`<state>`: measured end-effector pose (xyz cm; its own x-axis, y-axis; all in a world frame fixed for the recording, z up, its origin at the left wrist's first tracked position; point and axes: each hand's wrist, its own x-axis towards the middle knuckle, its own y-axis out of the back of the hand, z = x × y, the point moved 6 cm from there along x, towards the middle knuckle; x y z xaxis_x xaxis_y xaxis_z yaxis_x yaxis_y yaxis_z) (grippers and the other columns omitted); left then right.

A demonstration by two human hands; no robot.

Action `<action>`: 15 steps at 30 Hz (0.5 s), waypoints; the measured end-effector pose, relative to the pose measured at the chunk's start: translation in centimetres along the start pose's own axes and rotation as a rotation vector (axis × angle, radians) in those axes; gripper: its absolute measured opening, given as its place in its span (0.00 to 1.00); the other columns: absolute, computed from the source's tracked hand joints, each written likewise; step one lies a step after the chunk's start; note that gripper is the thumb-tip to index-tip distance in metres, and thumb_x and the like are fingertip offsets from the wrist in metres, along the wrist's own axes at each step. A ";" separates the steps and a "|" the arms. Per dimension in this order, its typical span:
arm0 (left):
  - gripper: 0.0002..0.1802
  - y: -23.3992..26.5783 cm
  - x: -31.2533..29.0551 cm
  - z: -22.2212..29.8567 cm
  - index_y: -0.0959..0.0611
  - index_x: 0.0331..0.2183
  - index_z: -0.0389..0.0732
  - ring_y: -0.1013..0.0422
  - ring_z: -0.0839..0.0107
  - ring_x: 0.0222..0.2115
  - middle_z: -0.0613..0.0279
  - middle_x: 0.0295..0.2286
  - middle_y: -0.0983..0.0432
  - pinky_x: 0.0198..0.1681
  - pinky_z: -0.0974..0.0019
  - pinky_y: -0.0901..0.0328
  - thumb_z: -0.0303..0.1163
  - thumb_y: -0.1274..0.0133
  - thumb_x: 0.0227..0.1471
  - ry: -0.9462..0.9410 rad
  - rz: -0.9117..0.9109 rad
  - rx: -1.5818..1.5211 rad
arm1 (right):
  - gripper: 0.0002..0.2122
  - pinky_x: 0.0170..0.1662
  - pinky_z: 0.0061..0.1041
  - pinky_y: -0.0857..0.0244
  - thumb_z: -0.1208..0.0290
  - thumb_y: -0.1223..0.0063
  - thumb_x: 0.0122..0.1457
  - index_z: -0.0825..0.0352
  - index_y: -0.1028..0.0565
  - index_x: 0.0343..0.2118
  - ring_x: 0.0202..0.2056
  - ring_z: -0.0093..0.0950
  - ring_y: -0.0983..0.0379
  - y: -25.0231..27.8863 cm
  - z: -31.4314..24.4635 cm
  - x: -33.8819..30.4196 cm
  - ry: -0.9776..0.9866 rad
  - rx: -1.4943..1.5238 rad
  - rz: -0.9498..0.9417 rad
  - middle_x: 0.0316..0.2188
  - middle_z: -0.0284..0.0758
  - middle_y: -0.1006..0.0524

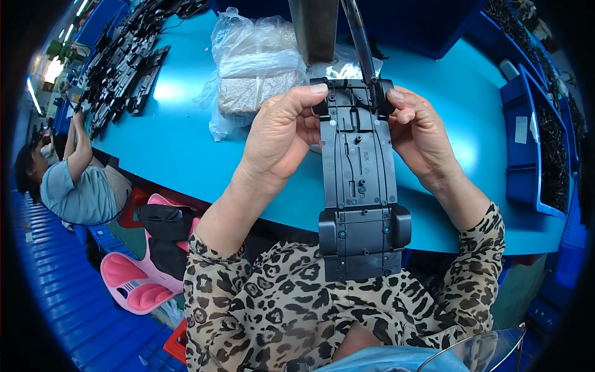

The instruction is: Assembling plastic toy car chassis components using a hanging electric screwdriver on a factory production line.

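Note:
A black moulded plastic toy car chassis point(356, 180) is held up lengthwise in front of me, with wheel arches at both ends and small screw holes along it. My left hand point(282, 127) grips the left side of its far end, thumb on top near the arch. At the far right corner my right hand point(421, 130) pinches the other arch, fingers curled. A dark slanting rod point(359, 37) comes down from above and meets the far end of the chassis between my hands. What its tip touches is too small to tell.
A grey metal post point(314, 31) stands behind the chassis. Plastic-wrapped blocks point(260, 68) sit on the blue table point(180, 136). Black parts point(127, 68) are heaped at the far left. A blue bin point(527, 149) of small black pieces stands right. A co-worker point(87, 186) works at left, near a pink chair point(139, 279).

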<state>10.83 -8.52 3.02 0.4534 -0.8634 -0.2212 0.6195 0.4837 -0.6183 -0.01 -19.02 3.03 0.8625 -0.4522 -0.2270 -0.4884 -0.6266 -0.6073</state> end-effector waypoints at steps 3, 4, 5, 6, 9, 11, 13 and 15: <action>0.10 0.0 0.0 0.0 0.26 0.24 0.36 0.32 0.79 0.17 0.63 0.18 0.28 0.17 0.76 0.36 0.34 0.53 0.44 -0.001 0.011 -0.004 | 0.03 0.23 0.18 0.43 0.72 0.51 0.46 0.65 0.30 0.22 0.18 0.15 0.39 0.1 0.1 0.0 -0.009 0.000 0.034 0.17 0.25 0.33; 0.10 -0.1 0.0 0.0 0.26 0.24 0.36 0.32 0.79 0.17 0.63 0.18 0.28 0.17 0.76 0.35 0.34 0.53 0.44 -0.004 -0.011 -0.007 | 0.03 0.24 0.18 0.43 0.73 0.50 0.46 0.65 0.31 0.22 0.19 0.16 0.39 0.2 0.1 0.0 -0.013 0.012 0.043 0.18 0.25 0.33; 0.10 -0.2 0.0 0.1 0.26 0.24 0.36 0.32 0.79 0.17 0.63 0.18 0.28 0.17 0.76 0.35 0.34 0.53 0.45 -0.008 -0.031 -0.010 | 0.03 0.24 0.18 0.43 0.73 0.50 0.46 0.65 0.31 0.22 0.19 0.16 0.39 0.1 0.1 0.0 -0.013 0.011 0.041 0.18 0.25 0.33; 0.10 -0.3 -0.1 0.1 0.26 0.24 0.36 0.32 0.79 0.17 0.63 0.18 0.28 0.17 0.76 0.35 0.34 0.53 0.45 -0.009 -0.031 -0.010 | 0.03 0.24 0.18 0.42 0.73 0.50 0.46 0.65 0.31 0.22 0.18 0.16 0.39 0.1 0.1 0.0 -0.009 0.001 0.047 0.18 0.25 0.33; 0.10 -0.3 -0.2 0.1 0.26 0.24 0.36 0.32 0.78 0.17 0.63 0.18 0.28 0.17 0.76 0.35 0.34 0.53 0.45 -0.005 -0.019 0.003 | 0.03 0.24 0.18 0.42 0.73 0.50 0.45 0.65 0.31 0.22 0.19 0.16 0.39 0.2 0.0 0.0 -0.012 -0.009 0.040 0.18 0.26 0.32; 0.10 -0.3 -0.2 0.1 0.26 0.24 0.36 0.32 0.79 0.17 0.62 0.19 0.28 0.17 0.76 0.36 0.34 0.54 0.45 0.005 -0.025 -0.007 | 0.03 0.24 0.18 0.42 0.74 0.50 0.45 0.65 0.30 0.23 0.19 0.16 0.39 0.2 -0.1 -0.1 -0.019 -0.009 0.028 0.18 0.26 0.32; 0.10 -0.3 -0.2 0.0 0.26 0.25 0.36 0.31 0.79 0.17 0.63 0.19 0.28 0.18 0.76 0.36 0.34 0.54 0.45 0.006 -0.014 -0.013 | 0.03 0.22 0.16 0.42 0.73 0.50 0.46 0.66 0.30 0.24 0.18 0.16 0.38 -0.2 -0.3 -0.3 0.004 0.000 -0.015 0.17 0.26 0.32; 0.10 -0.2 -0.1 -0.2 0.27 0.25 0.36 0.31 0.79 0.18 0.63 0.20 0.28 0.18 0.76 0.35 0.33 0.54 0.45 0.006 -0.005 -0.018 | 0.04 0.22 0.16 0.42 0.72 0.49 0.46 0.66 0.30 0.24 0.17 0.16 0.38 -0.2 -0.3 -0.3 0.004 -0.009 0.000 0.16 0.25 0.32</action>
<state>10.54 -8.56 3.02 0.4468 -0.8665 -0.2227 0.6096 0.4770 -0.6331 -0.24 -18.98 3.48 0.8618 -0.4551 -0.2239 -0.4897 -0.6319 -0.6007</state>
